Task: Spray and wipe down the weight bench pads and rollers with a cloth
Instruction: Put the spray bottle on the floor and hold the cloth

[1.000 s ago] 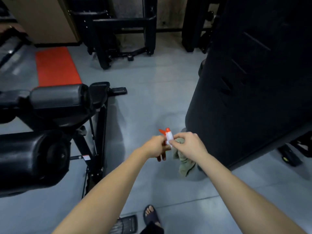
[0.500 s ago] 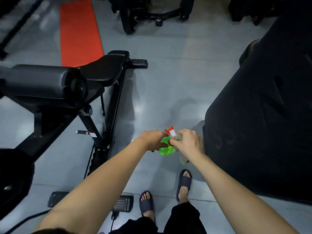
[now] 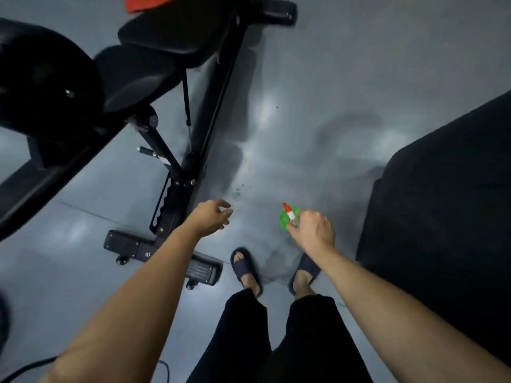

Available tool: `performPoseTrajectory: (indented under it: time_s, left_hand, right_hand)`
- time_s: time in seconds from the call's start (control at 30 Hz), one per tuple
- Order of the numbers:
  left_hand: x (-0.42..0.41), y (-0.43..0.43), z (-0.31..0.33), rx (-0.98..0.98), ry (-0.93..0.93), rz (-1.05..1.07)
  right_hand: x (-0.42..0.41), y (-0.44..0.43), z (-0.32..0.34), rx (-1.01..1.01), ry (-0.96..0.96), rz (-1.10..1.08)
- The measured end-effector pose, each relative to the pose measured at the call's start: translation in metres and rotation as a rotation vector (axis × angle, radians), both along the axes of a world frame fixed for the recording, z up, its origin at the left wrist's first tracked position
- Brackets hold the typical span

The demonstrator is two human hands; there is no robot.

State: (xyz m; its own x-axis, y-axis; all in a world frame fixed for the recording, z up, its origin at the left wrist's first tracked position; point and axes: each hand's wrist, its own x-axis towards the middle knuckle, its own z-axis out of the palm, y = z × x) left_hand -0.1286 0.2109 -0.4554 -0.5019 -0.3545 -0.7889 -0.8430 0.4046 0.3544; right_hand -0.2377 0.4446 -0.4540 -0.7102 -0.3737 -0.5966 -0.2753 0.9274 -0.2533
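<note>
The two hands, which were joined together on the spray bottle [image 3: 284, 221] half a second ago, are now coming apart. The left hand [image 3: 211, 218] is letting go and is drifting toward the lower middle of the frame, nearer to the black frame of the weight bench [image 3: 215, 111]; its fingers are hanging loosely curled and are carrying nothing. The right hand [image 3: 313, 232] is keeping the green bottle alone, with its fingers wrapped around the neck, and the red and white nozzle is pointing up and left. I cannot make out the cloth with certainty; it may be hiding under these fingers. Some small drops [image 3: 237, 193] are lying on the grey floor [image 3: 318, 92] between the hands. The pad [image 3: 177, 31] and the roller [image 3: 47, 78] are waiting in the upper left, well apart from both hands, so I judge that the spraying of the bench is only starting to be prepared.
</note>
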Motion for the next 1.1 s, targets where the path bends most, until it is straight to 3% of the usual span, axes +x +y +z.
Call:
performPoseTrajectory:
  time_s: [0.17,0.47,0.63,0.73,0.83,0.97,1.1]
  left_hand:
    - [-0.010,-0.007,-0.106,0.020,-0.051,0.033]
    - [-0.001,-0.026,-0.336,0.026,0.016,0.107]
    - [0.046,-0.032,-0.403,0.041,-0.039,0.243]
    - [0.067,-0.035,-0.415,0.047,-0.082,0.197]
    - [0.078,-0.033,-0.401,0.077,-0.102,0.224]
    - [0.065,-0.031,-0.334,0.120,-0.063,0.254]
    - [0.030,-0.038,-0.229,0.140,0.042,0.308]
  right_hand:
    - [-0.002,-0.028,-0.115,0.076,-0.042,0.061]
    - [0.033,-0.070,-0.408,0.098,-0.043,0.250]
    - [0.055,-0.067,-0.503,0.187,-0.039,0.320]
    - [0.062,-0.061,-0.522,0.176,-0.100,0.293]
    - [0.067,-0.057,-0.509,0.098,-0.169,0.058]
    - [0.061,-0.077,-0.425,-0.034,-0.306,-0.216]
    - [0.038,-0.111,-0.297,-0.181,-0.344,-0.362]
